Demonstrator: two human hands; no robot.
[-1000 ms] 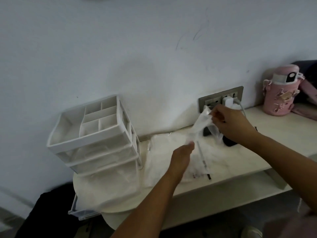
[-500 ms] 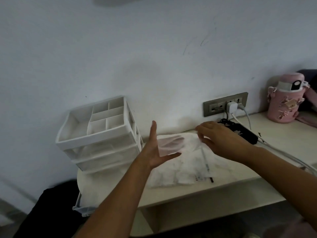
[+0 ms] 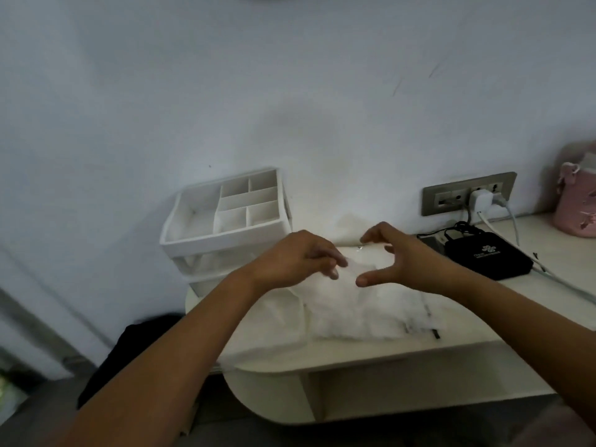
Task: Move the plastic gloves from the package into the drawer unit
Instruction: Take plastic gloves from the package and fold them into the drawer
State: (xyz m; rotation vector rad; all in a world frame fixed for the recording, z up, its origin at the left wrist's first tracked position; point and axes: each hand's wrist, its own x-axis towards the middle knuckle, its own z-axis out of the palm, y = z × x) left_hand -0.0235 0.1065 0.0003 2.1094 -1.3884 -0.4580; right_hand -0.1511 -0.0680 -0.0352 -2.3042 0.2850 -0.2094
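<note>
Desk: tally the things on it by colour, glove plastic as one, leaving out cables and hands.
White: 2, the white plastic drawer unit and the whitish package of plastic gloves.
Black: 1, the flat black box.
Pink: 1, the pink bottle.
Total: 4.

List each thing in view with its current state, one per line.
Left hand, pinching a plastic glove
Right hand, open, holding nothing
Package, lying flat on the table
Drawer unit, upright, top tray uncovered
Charger, plugged into wall socket
Pink bottle, upright
</note>
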